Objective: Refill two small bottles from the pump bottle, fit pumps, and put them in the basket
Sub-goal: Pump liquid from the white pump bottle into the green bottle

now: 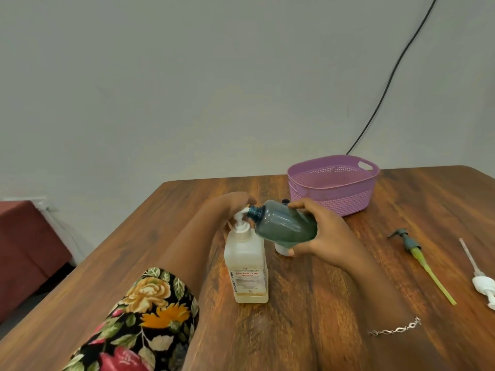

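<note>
Sleeve: floral sleeve (150,317), nearest, on the left forearm.
Bracelet: one bracelet (393,329) on the right wrist.
Pump bottle: one pump bottle (246,263), upright on the table (348,290), thin yellowish layer at its bottom.
Loose pumps: two, lying at right, well apart from both hands: dark pump (409,242), white pump (482,285).
Left hand: left hand (233,207) draped over the pump head; clasping or pressing, cannot tell.
Right hand: right hand (321,236) clamped round one teal bottle (284,223), tilted, neck at the nozzle.
Basket: one purple basket (332,183), beyond the hands.
</note>
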Available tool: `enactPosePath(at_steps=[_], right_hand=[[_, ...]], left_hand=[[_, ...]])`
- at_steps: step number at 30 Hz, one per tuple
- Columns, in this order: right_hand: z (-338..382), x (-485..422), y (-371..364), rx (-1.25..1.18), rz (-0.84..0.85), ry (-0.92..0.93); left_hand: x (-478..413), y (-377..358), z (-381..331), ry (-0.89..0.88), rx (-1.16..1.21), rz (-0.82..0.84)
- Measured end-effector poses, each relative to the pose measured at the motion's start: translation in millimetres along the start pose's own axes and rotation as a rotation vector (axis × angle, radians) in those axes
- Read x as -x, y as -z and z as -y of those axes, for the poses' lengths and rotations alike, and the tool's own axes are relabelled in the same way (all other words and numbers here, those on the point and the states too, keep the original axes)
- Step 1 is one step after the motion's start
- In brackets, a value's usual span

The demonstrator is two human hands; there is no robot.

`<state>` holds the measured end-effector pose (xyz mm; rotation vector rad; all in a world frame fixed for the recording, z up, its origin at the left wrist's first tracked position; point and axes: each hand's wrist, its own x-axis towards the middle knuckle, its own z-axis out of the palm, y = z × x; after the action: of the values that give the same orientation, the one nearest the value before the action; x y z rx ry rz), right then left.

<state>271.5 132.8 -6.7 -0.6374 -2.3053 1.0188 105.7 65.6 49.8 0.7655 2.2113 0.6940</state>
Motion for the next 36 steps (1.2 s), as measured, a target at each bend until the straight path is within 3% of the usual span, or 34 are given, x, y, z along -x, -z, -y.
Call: enactPosePath(at_steps=[5,10,12,17,19,26,29,36], right_hand=[[2,-2,3,0.030,0.002,0.005],[0,0,-2,0.039,0.002,0.006],[-1,1,-3,0.028,0.000,0.001],[0,2,1,0.019,-0.011,-0.004],[1,2,4,0.031,-0.009,-0.009],[2,4,-2,0.047,0.003,-0.011],[1,5,-6,0.035,0.011,-0.023],[3,0,2,0.019,0.016,-0.026]], left_hand=[[-1,0,-1,0.036,-0.007,0.001],[-7,-5,4,-0.055,-0.213,-0.101],[-7,-6,5,-0.065,-0.192,-0.130],[7,1,-3,-0.024,-0.085,0.013],[10,0,-8,0.003,-0.156,0.048],[-13,0,1,-0.036,-0.418,-0.062],[-5,-2,-2,-0.024,-0.348,-0.112],[3,10,-7,0.102,-0.065,0.022]])
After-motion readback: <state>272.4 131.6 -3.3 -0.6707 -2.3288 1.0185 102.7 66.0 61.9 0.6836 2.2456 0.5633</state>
